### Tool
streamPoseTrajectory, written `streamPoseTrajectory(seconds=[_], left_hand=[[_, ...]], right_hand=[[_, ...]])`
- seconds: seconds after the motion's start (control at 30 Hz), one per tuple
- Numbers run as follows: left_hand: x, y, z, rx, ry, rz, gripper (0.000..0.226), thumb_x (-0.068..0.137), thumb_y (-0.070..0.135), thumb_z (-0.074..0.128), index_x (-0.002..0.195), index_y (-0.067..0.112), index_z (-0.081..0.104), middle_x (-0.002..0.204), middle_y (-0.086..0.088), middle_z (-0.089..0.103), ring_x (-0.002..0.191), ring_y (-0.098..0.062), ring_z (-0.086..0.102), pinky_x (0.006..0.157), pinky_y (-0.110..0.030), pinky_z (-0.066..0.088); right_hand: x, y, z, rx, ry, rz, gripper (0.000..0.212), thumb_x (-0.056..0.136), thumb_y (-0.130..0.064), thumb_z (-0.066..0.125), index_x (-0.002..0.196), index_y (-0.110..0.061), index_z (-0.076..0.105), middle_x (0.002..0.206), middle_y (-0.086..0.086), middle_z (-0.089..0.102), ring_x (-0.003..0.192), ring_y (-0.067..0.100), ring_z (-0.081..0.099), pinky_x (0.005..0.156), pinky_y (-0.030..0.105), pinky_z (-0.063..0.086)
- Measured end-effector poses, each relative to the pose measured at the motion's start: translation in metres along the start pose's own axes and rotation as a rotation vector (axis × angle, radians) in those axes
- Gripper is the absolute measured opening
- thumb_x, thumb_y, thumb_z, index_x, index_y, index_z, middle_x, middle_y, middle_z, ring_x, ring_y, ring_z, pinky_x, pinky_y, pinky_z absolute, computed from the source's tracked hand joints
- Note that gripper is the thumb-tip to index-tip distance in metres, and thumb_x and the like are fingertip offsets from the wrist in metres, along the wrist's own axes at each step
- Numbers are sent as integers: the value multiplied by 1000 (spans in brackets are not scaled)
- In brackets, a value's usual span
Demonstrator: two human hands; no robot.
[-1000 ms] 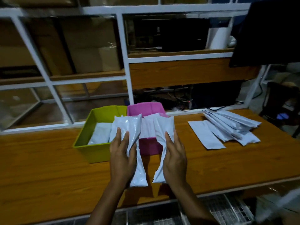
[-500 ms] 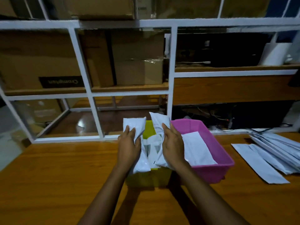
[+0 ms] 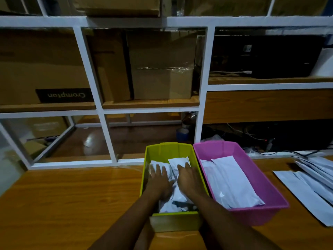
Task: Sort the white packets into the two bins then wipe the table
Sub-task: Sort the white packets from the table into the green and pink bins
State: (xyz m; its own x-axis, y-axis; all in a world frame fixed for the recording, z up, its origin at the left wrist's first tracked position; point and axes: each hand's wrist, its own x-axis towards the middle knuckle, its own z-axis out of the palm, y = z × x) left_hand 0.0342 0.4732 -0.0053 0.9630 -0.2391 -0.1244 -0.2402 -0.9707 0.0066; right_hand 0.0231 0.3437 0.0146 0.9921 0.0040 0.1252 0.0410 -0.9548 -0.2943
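Both hands are in the green bin (image 3: 174, 222) — left hand (image 3: 158, 179) and right hand (image 3: 189, 179) lie flat with fingers straight, pressing the white packets (image 3: 178, 162) down, gripping nothing. The unsorted packets (image 3: 306, 188) lie at the table's (image 3: 72, 204) right edge, beyond the pink bin (image 3: 252, 217), long axes running far-left to near-right — right hand is nearer, so it likely reaches next
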Motion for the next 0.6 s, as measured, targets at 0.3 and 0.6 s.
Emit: streamPoseTrajectory(seconds=[0.3, 0.6], left_hand=[[44, -30, -3, 157, -419, 105, 140, 64, 75, 67, 149, 5, -19, 157, -17, -22, 146, -36, -16, 117, -58, 5], [71, -30, 19, 208, -439, 28, 92, 95, 40, 52, 150, 1, -11, 156, -22, -21, 147, -37, -10, 114, -58, 8]], right_hand=[[39, 11, -20, -261, -616, -169, 99, 87, -34, 60, 153, -20, -13, 156, 15, -27, 145, 40, -17, 119, 53, 11], [62, 21, 21, -455, -775, -168, 138, 69, -25, 86, 147, -14, -27, 152, 24, -32, 145, 44, -11, 115, 58, 11]])
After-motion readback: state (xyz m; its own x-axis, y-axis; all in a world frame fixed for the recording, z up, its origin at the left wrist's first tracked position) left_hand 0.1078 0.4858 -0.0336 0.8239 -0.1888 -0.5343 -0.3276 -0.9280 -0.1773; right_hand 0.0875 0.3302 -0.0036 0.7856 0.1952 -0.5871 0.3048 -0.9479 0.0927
